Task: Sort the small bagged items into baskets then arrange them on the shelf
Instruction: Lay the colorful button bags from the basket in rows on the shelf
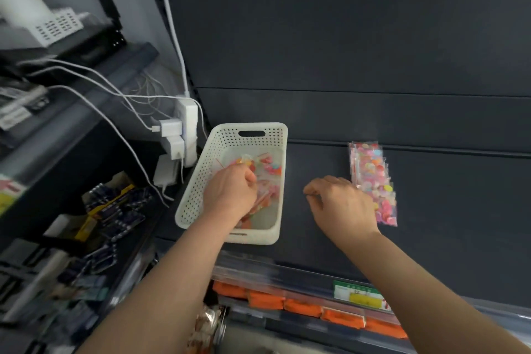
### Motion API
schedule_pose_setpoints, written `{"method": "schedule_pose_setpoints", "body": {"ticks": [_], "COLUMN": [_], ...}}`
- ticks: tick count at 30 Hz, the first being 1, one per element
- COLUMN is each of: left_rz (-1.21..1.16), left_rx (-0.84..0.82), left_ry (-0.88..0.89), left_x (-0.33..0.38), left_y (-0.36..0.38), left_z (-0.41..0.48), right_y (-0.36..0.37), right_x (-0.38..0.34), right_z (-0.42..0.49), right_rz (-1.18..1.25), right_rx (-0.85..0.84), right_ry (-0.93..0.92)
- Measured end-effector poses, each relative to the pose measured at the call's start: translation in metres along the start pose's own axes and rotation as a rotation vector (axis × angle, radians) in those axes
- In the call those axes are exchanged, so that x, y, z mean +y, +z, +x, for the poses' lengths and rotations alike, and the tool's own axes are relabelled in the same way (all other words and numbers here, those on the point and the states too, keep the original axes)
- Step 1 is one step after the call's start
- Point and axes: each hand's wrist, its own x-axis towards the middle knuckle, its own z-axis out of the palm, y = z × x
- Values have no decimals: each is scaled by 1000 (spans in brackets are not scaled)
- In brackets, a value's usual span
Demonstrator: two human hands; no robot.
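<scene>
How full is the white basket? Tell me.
Partly filled: small bagged items lie low in the white basket, bare floor showing; the left hand pinches one.

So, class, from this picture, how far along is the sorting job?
Done: small bags sit in the white basket, a stack of bags lies on the shelf. In hand: the left hand pinches a bag in the basket. Left, probably: arranging the basket's remaining bags.

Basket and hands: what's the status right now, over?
Left hand pinching a bag in the basket. Right hand loosely curled, empty, beside the bag row on the shelf. Nothing in the way.
</scene>
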Motion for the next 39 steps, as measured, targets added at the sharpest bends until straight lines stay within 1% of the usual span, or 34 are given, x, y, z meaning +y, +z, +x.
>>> {"method": "schedule_pose_setpoints", "body": {"ticks": [3,7,12,15,16,17,18,20,21,23,25,26,27,29,31,34,36,39], "left_rz": [24,135,150,147,70,-81,-292,-700,-824,-910,-925,-920,-911,-915,-884,-725,-611,-464], "left_rx": [-132,-113,-149,-85,-64,-66,-91,-188,-235,-281,-305,-317,-333,-379,-411,-378,-389,-441], "left_ry": [2,77,131,153,150,124,76,-35,-64,-61,-50,-44,-36,2,47,118,139,165], "left_x": [-17,-14,-11,-17,-18,-18,-17,-9,-4,5,17,22,28,42,57,75,84,94], "left_y": [4,16,14,5,1,-3,-9,-22,-27,-29,-26,-23,-19,-11,-1,22,43,75], "left_z": [3,8,10,13,14,16,16,11,7,1,-5,-7,-8,-13,-19,-26,-31,-42], "right_y": [4,5,0,-4,-5,-8,-9,-14,-16,-25,-34,-36,-39,-44,-49,-61,-66,-68], "right_x": [-19,-29,-32,-35,-36,-37,-38,-38,-38,-37,-32,-29,-25,-13,3,28,46,68], "right_z": [3,3,2,1,2,2,3,4,5,6,4,3,2,-3,-10,-25,-37,-55], "right_rz": [69,130,184,180,179,189,216,336,430,718,1018,1097,1122,1111,1042,881,749,589], "right_rx": [23,19,-34,-78,-102,-124,-146,-187,-214,-311,-389,-380,-344,-258,-212,-174,-195,-287], "right_ry": [-20,-26,-18,13,27,44,73,156,202,308,396,429,466,540,575,611,640,693]}}
